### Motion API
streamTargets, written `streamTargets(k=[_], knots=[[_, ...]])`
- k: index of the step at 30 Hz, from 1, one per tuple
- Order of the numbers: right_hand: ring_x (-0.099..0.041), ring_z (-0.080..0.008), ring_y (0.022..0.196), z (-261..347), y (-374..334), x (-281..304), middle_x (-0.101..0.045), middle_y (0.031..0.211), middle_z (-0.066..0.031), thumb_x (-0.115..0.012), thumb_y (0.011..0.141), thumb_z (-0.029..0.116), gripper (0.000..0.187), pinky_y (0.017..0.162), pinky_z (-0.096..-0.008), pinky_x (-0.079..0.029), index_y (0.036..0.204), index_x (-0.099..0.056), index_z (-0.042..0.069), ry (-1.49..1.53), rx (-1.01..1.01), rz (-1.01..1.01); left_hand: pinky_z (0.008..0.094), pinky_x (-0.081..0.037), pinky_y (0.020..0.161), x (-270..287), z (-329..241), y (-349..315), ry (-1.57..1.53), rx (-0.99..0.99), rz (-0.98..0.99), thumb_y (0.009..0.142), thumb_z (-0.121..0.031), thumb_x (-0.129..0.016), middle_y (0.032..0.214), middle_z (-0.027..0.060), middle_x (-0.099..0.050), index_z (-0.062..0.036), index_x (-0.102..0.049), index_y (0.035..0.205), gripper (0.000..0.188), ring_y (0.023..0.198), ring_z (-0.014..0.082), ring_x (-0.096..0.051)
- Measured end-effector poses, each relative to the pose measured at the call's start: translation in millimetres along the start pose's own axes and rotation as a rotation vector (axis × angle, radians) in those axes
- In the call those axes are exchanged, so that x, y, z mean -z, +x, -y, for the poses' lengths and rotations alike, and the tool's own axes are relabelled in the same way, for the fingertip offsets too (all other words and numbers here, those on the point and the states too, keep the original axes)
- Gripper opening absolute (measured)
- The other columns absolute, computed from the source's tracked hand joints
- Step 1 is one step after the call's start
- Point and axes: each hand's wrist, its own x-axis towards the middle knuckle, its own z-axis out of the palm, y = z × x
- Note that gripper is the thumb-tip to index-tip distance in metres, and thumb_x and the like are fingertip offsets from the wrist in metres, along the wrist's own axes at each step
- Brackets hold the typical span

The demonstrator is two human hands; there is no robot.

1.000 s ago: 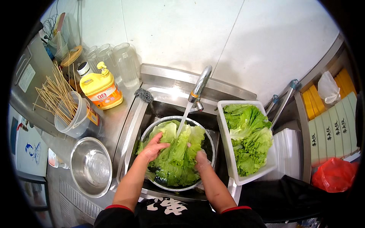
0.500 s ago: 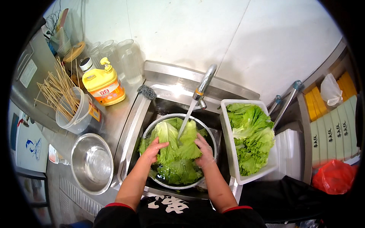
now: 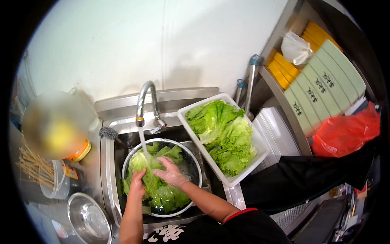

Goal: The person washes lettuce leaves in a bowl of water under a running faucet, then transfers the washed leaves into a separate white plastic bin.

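Observation:
A metal basin [image 3: 200, 173] of water stands in the sink, with green lettuce leaves [image 3: 167, 198] in it. Water runs from the curved faucet [image 3: 140, 110] onto the leaves. At the basin's left side my left hand [image 3: 137, 183] grips a lettuce leaf, its thumb on top and its other fingers partly hidden by the leaf. My right hand [image 3: 171, 174] is over the middle of the basin, wet, with fingers and thumb spread beside the leaves; it appears to hold nothing.
Right of the sink, a white plastic tub [image 3: 260, 148] holds more lettuce. An empty steel bowl [image 3: 89, 219] and a clear bucket of wooden sticks [image 3: 36, 168] stand at the left. A grey scrubber [image 3: 108, 132] lies on the sink's rim. A red bag [image 3: 345, 132] sits far right.
The view has swung to the right, shifting the sink leftward in the picture. My right hand has moved inward from the basin's right side and come off the lettuce; my left hand stays on the leaves.

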Motion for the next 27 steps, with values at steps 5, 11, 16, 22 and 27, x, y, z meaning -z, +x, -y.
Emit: streamTargets(k=[5, 11, 16, 22, 27], knots=[[-0.048, -0.018, 0.105, -9.5, -7.4, -4.8, -0.044, 0.121, -0.0156, -0.07, 0.075, 0.02, 0.077, 0.09, -0.0299, -0.039, 0.132, -0.024, -0.004, 0.666, -0.123, 0.018, 0.0374, -0.044, 0.084, -5.2, -13.5, 3.3, 0.127, -0.006, 0.16, 0.079, -0.017, -0.059, 0.117, 0.0096, -0.05, -0.0045, -0.037, 0.125, 0.053, 0.104, 0.0232, -0.051], [-0.052, -0.0152, 0.094, 5.6, -15.3, 11.2, -0.051, 0.112, -0.0121, -0.068, 0.073, 0.008, 0.072, 0.084, -0.0279, -0.043, 0.13, -0.027, -0.006, 0.538, -0.167, -0.251, 0.0368, -0.046, 0.079, -38.4, -20.8, -1.7, 0.288, 0.052, 0.342, 0.08, -0.028, -0.06, 0.107, 0.0083, -0.055, -0.0065, -0.048, 0.114, 0.043, 0.097, 0.0219, -0.054], [-0.055, -0.0163, 0.089, 45.6, -31.3, 53.3, -0.056, 0.105, -0.0102, -0.067, 0.072, 0.004, 0.065, 0.081, -0.0288, -0.045, 0.127, -0.034, -0.004, 0.961, -0.236, -0.288, 0.0353, -0.048, 0.075, -34.1, -8.3, -4.5, 0.07, 0.145, 0.365, 0.082, -0.035, -0.058, 0.101, 0.0066, -0.057, -0.0084, -0.05, 0.11, 0.04, 0.091, 0.0193, -0.056], [-0.053, -0.0229, 0.097, 97.1, -27.7, 126.8, -0.053, 0.11, -0.0137, -0.064, 0.074, 0.005, 0.062, 0.082, -0.0344, -0.045, 0.128, -0.035, 0.0, 1.011, -0.128, -0.577, 0.0319, -0.048, 0.067, -25.2, -8.1, -7.4, 0.128, 0.131, 0.364, 0.087, -0.026, -0.053, 0.087, 0.0054, -0.059, -0.0064, -0.051, 0.104, 0.026, 0.073, 0.0166, -0.057], [-0.048, -0.0302, 0.107, 78.7, -19.4, 176.8, -0.048, 0.119, -0.0189, -0.064, 0.077, 0.022, 0.059, 0.093, -0.037, -0.036, 0.124, -0.039, -0.002, -0.007, -0.332, -0.913, 0.0263, -0.046, 0.058, 5.4, 6.6, 14.2, 0.179, 0.117, 0.268, 0.088, -0.017, -0.05, 0.079, 0.005, -0.059, -0.005, -0.052, 0.096, 0.014, 0.062, 0.0147, -0.055]])
